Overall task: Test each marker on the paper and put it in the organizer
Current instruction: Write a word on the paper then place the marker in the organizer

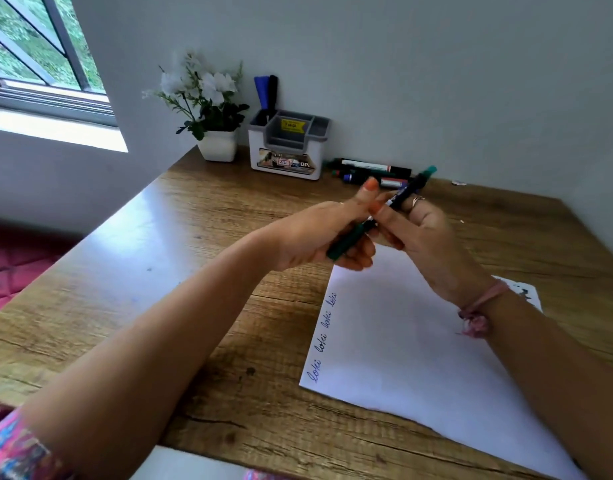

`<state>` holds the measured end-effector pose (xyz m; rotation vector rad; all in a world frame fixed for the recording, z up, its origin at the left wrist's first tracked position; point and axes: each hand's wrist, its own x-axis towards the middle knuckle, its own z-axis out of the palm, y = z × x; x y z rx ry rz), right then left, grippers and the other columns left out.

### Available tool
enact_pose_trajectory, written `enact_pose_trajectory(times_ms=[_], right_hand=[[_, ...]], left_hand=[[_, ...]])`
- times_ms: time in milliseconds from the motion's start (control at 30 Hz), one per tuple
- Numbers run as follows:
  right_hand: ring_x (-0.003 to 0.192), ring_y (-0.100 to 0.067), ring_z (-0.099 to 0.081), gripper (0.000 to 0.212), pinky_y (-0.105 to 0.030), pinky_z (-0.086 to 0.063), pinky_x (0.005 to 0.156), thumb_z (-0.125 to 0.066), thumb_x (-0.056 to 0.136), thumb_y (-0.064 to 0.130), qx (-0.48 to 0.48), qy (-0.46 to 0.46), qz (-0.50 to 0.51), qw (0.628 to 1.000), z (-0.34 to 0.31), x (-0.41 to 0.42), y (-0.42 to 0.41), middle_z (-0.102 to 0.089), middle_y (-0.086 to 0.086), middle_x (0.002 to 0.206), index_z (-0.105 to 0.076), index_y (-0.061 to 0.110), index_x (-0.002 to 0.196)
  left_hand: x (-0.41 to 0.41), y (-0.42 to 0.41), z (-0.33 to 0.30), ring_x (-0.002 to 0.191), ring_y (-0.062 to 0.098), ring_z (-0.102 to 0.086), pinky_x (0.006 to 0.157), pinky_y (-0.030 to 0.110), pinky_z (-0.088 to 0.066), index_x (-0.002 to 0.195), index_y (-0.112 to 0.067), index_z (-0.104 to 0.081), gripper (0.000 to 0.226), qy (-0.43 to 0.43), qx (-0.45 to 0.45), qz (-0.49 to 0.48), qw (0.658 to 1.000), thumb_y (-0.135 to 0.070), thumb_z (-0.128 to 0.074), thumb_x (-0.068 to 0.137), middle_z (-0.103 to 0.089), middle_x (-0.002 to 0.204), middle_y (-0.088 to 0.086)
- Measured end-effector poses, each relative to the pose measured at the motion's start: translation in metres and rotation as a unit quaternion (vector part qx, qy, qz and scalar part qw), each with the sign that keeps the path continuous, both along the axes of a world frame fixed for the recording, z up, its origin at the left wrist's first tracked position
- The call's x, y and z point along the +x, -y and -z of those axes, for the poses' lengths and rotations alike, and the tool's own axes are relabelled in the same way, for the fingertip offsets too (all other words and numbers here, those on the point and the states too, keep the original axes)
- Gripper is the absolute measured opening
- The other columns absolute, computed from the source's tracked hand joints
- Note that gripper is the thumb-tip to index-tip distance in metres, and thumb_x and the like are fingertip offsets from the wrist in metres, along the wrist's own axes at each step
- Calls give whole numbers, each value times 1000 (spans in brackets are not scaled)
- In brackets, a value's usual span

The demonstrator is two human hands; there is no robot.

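Note:
Both hands meet above the far edge of the white paper [402, 341]. My left hand [319, 233] grips the green cap [346, 242] of a marker. My right hand [423, 233] holds the dark barrel of the green marker [410, 188], whose teal end points up and right. Cap and barrel look joined or nearly so. The paper bears several blue handwritten words along its left edge. The white and grey organizer [287, 147] stands at the back against the wall, with two markers [267, 93], one blue and one black, upright in its left compartment.
Several loose markers [374, 171] lie on the wooden table [159, 271] right of the organizer. A white pot with white flowers [211, 109] stands left of it. A second sheet [525, 292] peeks out under my right wrist. A window is at the upper left.

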<state>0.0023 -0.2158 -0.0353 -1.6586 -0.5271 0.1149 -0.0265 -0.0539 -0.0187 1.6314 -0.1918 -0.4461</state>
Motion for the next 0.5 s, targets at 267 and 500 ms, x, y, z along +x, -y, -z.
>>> enact_pose_trajectory(times_ms=[267, 500], right_hand=[[70, 0, -64, 11, -24, -52, 75, -51, 92, 22, 49, -34, -16, 998, -3, 2, 2, -69, 13, 72, -59, 17, 87], [75, 0, -63, 14, -15, -51, 70, -62, 71, 39, 124, -64, -37, 990, -2, 3, 3, -68, 13, 73, -72, 29, 75]], left_hand=[[-1, 15, 10, 46, 4, -26, 45, 16, -23, 82, -14, -48, 31, 80, -14, -3, 997, -31, -32, 102, -36, 59, -6], [2, 15, 18, 39, 6, -17, 38, 18, -12, 95, -15, -53, 32, 105, -5, -23, 994, -42, -36, 98, -27, 51, -7]])
